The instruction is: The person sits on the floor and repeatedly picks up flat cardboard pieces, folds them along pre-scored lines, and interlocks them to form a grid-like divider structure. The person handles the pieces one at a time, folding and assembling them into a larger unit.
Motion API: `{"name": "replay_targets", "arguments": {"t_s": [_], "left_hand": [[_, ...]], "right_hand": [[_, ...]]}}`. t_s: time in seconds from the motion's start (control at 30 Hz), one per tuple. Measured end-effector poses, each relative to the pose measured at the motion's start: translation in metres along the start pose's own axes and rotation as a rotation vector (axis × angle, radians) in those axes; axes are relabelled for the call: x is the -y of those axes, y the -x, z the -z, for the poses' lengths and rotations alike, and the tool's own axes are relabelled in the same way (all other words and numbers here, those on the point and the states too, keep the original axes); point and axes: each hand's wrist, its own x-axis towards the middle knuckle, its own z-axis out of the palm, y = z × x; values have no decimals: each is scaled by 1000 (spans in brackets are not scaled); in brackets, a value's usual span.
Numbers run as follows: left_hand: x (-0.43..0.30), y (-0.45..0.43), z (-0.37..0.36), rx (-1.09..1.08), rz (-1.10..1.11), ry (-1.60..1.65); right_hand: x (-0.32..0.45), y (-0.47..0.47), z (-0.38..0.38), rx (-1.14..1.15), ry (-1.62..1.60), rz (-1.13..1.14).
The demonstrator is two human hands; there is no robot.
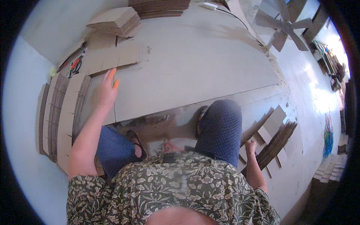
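My left hand [108, 87] is at the left, fingers extended, with orange covers on two fingertips. It is beside the edge of a flat stack of slotted cardboard strips [112, 59]. At the right, my right hand [251, 146] is low, next to a cardboard partition piece [263, 134] with crossing strips and a thick bundle of cardboard strips [277, 144]. Its fingers are curled and partly hidden, so its hold on the cardboard cannot be made out.
Tall stacks of slotted cardboard [66, 112] stand along the left wall. More cardboard piles [115, 19] lie at the back left. A power strip [210, 6] with a black cable, a fan [287, 27], and coloured cords [328, 137] are farther off. Orange-handled scissors [75, 64] lie at the left.
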Motion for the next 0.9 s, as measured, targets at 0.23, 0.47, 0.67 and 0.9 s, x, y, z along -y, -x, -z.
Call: {"name": "replay_targets", "arguments": {"t_s": [0.23, 0.47, 0.67, 0.9], "left_hand": [[35, -80, -66, -70, -188, -387], [41, -116, -53, 32, 16, -168], [8, -60, -40, -244, -368, 90], [-85, 81, 4, 72, -836, 346]], "right_hand": [[164, -2, 46, -18, -777, 133], [356, 66, 173, -68, -715, 593], [452, 102, 171, 678, -1175, 389], [488, 121, 127, 1118, -1446, 10]]}}
